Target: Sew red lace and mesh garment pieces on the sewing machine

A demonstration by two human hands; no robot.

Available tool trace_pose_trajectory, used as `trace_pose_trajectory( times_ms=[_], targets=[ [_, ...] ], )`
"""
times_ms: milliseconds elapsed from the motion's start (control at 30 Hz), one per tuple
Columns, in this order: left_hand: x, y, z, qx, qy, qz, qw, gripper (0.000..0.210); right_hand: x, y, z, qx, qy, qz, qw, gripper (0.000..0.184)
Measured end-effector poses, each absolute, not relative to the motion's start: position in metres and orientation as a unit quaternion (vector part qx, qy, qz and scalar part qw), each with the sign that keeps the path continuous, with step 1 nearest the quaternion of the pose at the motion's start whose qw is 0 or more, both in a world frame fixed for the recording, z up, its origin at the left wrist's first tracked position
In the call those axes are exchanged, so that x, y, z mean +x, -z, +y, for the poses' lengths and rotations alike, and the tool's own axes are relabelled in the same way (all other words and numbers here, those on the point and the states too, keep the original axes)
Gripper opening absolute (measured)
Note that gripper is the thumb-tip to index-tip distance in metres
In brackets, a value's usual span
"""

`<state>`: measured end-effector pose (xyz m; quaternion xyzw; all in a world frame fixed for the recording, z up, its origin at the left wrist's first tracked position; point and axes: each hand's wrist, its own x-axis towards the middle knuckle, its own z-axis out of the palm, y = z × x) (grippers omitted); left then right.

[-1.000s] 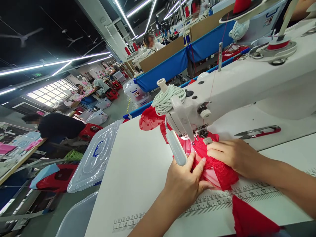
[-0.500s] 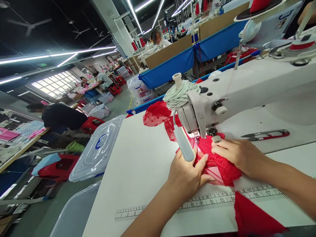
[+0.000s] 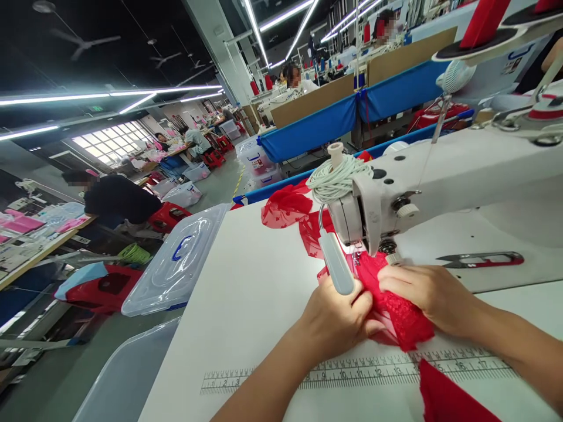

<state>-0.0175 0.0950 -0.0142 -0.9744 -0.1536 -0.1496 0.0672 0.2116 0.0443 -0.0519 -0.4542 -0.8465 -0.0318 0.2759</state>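
A piece of red lace and sheer fabric [image 3: 407, 322] lies under the needle area of a white sewing machine [image 3: 466, 167]. My left hand [image 3: 336, 313] is closed on the sheer part at the left, its fingers curled and thumb pointing right. Part of that hand is behind a grey lamp [image 3: 336, 264] on a bent metal neck. My right hand [image 3: 433, 293] grips the lace edge on the right, just below the machine's head, with its fingertips partly hidden. More red sheer fabric [image 3: 288, 205] spreads out behind the needle.
Thread snips [image 3: 484, 259] lie on the machine bed at right. A printed ruler [image 3: 343, 375] runs along the table's front, beside a red fabric scrap [image 3: 448, 392]. Clear lidded bins [image 3: 176, 258] stand left of the table. Co-workers sit at other tables beyond.
My left fingers have curled in more tightly over the sheer fabric. My right hand stays on the lace. The whole view has shifted slightly.
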Motion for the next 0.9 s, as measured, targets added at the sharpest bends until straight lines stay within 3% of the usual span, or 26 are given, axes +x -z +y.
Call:
trace_pose_trajectory(
  times_ms=[133, 467, 900],
  targets=[
    [-0.014, 0.013, 0.091, -0.97, 0.116, -0.209, 0.052, 0.046, 0.209, 0.053, 0.045, -0.458, 0.024, -0.845, 0.276, 0.026],
    [-0.015, 0.021, 0.078, -0.957, 0.19, -0.201, 0.088, 0.075, 0.213, 0.051, 0.043, -0.456, 0.043, -0.844, 0.279, 0.026],
    [-0.015, 0.024, 0.077, -0.944, 0.203, -0.219, 0.138, 0.072, 0.214, 0.052, 0.044, -0.465, 0.055, -0.838, 0.279, 0.03]
  ],
)
